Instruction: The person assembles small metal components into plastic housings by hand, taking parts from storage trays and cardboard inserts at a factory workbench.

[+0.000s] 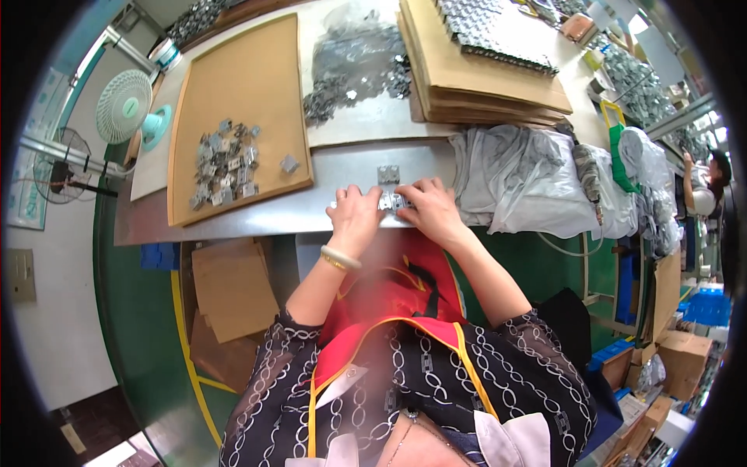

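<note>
My left hand [355, 217] and my right hand [433, 210] meet at the front of the metal worktop. Between their fingertips is a short row of small silvery metal parts [391, 202], partly covered by the fingers. Both hands are closed on its two ends, the left on one side and the right on the other. Just beyond lies one more small square metal part [387, 174], flat and untouched. A shallow brown tray [241, 74] to the left holds a loose heap of similar metal parts [226, 163].
Bagged dark metal parts [354, 66] lie at the back. Stacked cardboard sheets [498, 89] carry a sheet of metal pieces [498, 31]. Grey-white plastic bags [525, 175] and a hanging power screwdriver [587, 175] are at right. A fan [124, 107] stands left. Another person [704, 191] is far right.
</note>
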### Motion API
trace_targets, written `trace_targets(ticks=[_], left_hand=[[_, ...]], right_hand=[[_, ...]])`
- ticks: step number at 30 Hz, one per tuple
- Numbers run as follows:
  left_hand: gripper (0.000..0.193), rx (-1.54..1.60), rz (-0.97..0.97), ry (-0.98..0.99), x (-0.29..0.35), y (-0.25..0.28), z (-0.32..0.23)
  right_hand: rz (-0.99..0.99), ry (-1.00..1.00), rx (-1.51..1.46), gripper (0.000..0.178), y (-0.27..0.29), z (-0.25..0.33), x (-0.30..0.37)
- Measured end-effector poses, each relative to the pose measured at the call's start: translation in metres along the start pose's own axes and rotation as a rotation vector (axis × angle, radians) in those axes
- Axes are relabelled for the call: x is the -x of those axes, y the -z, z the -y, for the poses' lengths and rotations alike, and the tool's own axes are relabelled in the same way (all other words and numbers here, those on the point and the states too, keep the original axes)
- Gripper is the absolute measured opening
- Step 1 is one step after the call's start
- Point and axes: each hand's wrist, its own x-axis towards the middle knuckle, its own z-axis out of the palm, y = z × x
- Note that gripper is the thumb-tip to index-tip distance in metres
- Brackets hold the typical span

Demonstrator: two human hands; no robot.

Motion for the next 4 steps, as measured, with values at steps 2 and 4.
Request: trace_targets(ticks=[2, 4], left_hand=[[0.041, 0.001, -0.046, -0.049, -0.016, 0.012, -0.016], [0.042, -0.014, -0.097, -0.058, -0.023, 0.029, -0.022]], right_hand=[[-0.057, -0.011, 0.045, 0.041, 0.026, -0.006, -0.007], [-0.168, 0.03, 0.081, 0.043, 0.057, -0.005, -0.022]])
